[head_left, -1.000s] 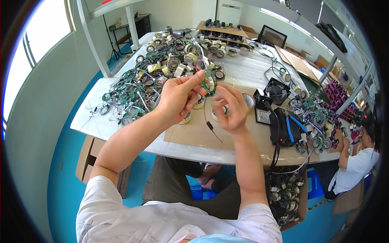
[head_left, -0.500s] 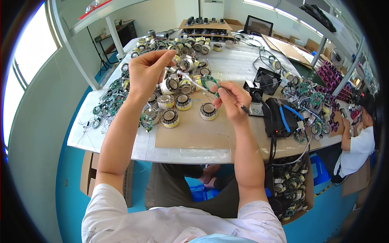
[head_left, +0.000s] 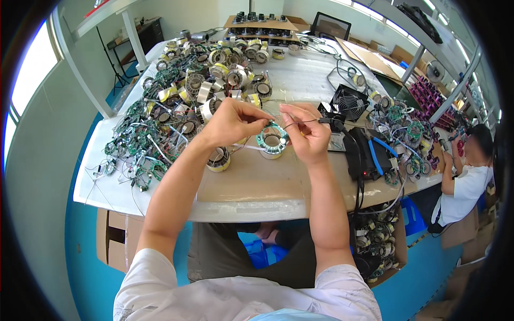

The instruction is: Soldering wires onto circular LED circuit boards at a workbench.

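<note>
My left hand [head_left: 233, 124] is closed, thumb and fingers pinching the upper edge of a green ring-shaped circuit board [head_left: 261, 141]. A white cable [head_left: 247, 146] runs left from the ring. Behind the ring sits a wound motor stator [head_left: 271, 155] with a yellow band; whether they touch I cannot tell. To the right of the ring my right hand [head_left: 308, 134] is closed on a thin dark wire [head_left: 300, 123], which has a black end piece beside the fingers. Another stator [head_left: 218, 160] stands under my left wrist.
Piled stators [head_left: 235, 77] and tangled green ring boards [head_left: 144, 139] cover the table's left. At right are a black fan [head_left: 350, 102], blue-handled pliers [head_left: 376, 156] on a black box, and more boards [head_left: 415, 130]. A co-worker [head_left: 466, 179] sits at far right.
My left hand has come down and toward my right hand, and now grips the ring board's edge. The ring has turned to show its face, over the stator. The view has shifted somewhat.
</note>
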A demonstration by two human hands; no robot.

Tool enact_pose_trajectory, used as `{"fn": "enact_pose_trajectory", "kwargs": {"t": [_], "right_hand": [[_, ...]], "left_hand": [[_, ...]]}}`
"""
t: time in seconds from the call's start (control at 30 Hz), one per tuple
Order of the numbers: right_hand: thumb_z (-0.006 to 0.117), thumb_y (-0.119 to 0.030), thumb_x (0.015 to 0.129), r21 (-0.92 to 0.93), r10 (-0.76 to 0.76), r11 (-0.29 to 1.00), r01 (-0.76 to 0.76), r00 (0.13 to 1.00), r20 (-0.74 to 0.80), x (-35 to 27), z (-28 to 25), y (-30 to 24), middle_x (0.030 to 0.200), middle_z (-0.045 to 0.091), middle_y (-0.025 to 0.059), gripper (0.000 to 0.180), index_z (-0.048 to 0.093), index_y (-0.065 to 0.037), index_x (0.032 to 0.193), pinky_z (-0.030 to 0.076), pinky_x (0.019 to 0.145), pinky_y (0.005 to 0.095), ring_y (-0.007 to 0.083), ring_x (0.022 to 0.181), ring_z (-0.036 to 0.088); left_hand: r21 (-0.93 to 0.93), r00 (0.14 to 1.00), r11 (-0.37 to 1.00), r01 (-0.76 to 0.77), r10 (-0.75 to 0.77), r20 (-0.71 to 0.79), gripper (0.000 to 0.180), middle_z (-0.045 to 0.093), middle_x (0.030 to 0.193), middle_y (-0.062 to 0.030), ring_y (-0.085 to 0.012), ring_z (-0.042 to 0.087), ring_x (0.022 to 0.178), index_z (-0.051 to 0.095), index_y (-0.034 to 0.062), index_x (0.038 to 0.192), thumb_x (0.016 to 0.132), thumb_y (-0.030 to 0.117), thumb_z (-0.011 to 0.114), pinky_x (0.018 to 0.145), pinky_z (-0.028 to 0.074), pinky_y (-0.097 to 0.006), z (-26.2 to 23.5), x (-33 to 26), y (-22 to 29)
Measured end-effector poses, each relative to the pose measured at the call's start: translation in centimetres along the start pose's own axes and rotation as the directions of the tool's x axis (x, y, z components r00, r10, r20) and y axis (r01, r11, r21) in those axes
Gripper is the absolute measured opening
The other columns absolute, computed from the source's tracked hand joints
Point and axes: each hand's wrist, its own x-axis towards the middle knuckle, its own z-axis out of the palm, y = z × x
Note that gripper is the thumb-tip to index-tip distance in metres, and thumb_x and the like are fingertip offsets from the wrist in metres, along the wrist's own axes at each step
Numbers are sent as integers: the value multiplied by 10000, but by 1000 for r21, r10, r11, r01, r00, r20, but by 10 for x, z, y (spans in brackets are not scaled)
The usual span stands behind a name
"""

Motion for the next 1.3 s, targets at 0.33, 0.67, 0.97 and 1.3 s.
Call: {"fn": "enact_pose_trajectory", "kwargs": {"t": [0.33,0.67,0.97,1.3], "right_hand": [[689,-56,691,-525,-527,661,537,830,185,-5,18,-21,935,643,71,292,739,-4,974,522,604,312,225,777,635],[692,-59,684,-412,-631,624,664,739,237,-7,23,-21,886,627,98,166,688,16,832,528,655,341,244,768,618],[817,-193,773,-178,-111,978,106,994,-17,1,17,-5,793,690,65,259,767,-66,994,437,488,252,120,550,556],[727,0,851,138,305,939,-316,948,97,-1,9,-5,913,693,10,221,741,5,1071,428,584,175,29,737,581]], "left_hand": [[348,797,919,-187,349,-493,137,681,819,-21,-51,560,675,758,-11,1006,878,32,733,563,431,-204,17,-12,-4],[470,657,822,-323,552,-514,219,715,889,-28,-38,595,702,758,9,1084,873,-37,724,550,484,-179,29,-15,-10],[629,632,629,-458,727,-267,224,725,914,-150,-229,696,771,738,-37,1015,796,-82,757,655,558,-292,29,-21,-3],[350,846,884,-311,425,-321,344,751,943,-20,-58,644,709,742,111,1154,819,37,717,486,401,-204,23,-23,-8]]}}
